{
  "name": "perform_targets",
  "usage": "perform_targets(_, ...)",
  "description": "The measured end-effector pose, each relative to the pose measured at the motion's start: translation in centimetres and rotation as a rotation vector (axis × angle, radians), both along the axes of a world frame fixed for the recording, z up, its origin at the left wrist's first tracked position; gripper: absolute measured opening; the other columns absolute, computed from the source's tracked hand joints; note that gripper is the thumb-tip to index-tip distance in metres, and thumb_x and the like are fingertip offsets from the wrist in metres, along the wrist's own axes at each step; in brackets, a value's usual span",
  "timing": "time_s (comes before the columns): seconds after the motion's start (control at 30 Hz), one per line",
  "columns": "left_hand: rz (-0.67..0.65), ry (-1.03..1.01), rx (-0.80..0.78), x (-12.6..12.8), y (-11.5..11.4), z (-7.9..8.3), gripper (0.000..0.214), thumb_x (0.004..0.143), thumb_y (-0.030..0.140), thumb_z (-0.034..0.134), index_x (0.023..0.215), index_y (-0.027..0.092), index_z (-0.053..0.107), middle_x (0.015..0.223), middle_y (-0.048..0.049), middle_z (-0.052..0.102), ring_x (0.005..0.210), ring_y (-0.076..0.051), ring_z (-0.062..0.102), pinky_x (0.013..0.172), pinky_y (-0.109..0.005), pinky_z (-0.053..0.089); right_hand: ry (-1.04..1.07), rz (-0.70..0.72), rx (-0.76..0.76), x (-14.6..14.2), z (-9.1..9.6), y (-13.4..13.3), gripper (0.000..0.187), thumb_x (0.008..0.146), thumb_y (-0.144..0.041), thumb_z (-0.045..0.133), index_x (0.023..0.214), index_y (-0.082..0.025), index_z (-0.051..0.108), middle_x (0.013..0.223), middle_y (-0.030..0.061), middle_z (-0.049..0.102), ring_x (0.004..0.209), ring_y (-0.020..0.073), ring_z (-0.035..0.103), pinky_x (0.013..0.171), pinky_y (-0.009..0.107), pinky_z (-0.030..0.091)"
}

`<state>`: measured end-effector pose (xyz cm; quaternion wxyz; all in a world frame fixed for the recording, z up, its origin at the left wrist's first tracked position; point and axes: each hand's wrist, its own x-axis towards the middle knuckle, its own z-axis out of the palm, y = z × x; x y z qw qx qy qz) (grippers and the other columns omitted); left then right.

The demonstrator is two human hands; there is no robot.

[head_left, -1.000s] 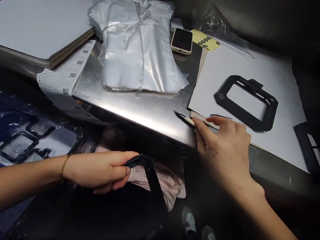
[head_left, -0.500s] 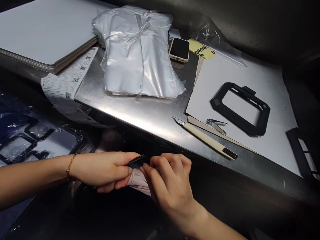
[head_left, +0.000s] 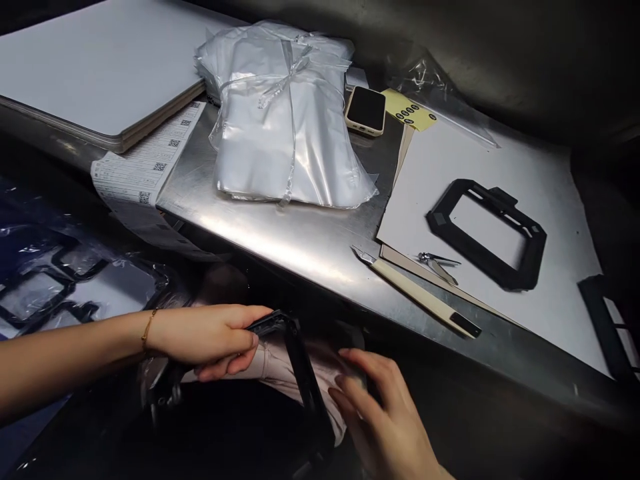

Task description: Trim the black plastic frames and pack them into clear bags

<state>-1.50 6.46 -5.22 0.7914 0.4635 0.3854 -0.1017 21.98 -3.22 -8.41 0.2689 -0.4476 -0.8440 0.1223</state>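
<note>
- Your left hand (head_left: 205, 340) is held low past the tabletop edge, its fingers (head_left: 240, 363) closed on one black frame (head_left: 305, 380).
- Your right hand (head_left: 385, 413) is just beside this frame, fingers (head_left: 350, 400) open and curved, holding nothing.
- On the steel tabletop (head_left: 280, 247) lies one craft knife (head_left: 420, 297).
- On the white sheet (head_left: 550, 300) lie one nail clipper (head_left: 437, 267) and one second black frame (head_left: 485, 233).

Tied clear plastic bags (head_left: 285, 120), smartphone (head_left: 365, 111), craft knife (head_left: 420, 293)

Stainless-steel worktable (head_left: 295, 250), dark metal backsplash (head_left: 520, 53) behind, bright glare across top.
</note>
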Motion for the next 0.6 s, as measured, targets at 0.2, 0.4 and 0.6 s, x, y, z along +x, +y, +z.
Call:
perform_targets(0.2, 0.04, 0.045, 0.242, -0.9, -0.2, -3.0, 0.032, 0.079, 0.023, 0.037, 0.109, 0.017, 0.047, 0.076, -0.0024, 0.06, 0.06, -0.014, 0.057, 0.051, -0.024, 0.046, -0.085, 0.306, -0.03, -0.6, -2.1, -0.2, 0.011, 0.082, -0.019, 0.049, 0.087, -0.023, 0.057, 0.117, -0.0026, 0.053, 0.109, 0.0229, 0.036, 0.084, 0.037, 0.029)
perform_targets(0.4, 0.306, 0.142, 0.495, -3.4, -3.5, -2.3, 0.032, 0.078, 0.042, 0.043, 0.097, 0.026, 0.065, 0.111, -0.0034, 0.059, 0.11, -0.024, 0.046, 0.098, -0.034, 0.026, 0.03, 0.215, -0.301, -1.2, -0.9, 2.6, 0.043, 0.09, -0.044, 0.023, 0.068, -0.018, 0.049, 0.07, 0.0017, 0.059, 0.071, 0.0111, 0.055, 0.064, 0.021, 0.047)
perform_targets(0.6, 0.835, 0.211, 0.554, -3.7, -5.4, -3.2, 0.009, 0.06, 0.019, 0.06, 0.057, 0.018, 0.051, 0.052, 0.0057, 0.045, 0.053, -0.012, 0.043, 0.049, -0.02, 0.033, 0.089, 0.121, -0.267, -3.0, 3.6, 5.6, 0.027, 0.087, -0.04, 0.036, 0.091, -0.022, 0.055, 0.08, -0.0005, 0.065, 0.073, 0.0105, 0.062, 0.061, 0.015, 0.049)
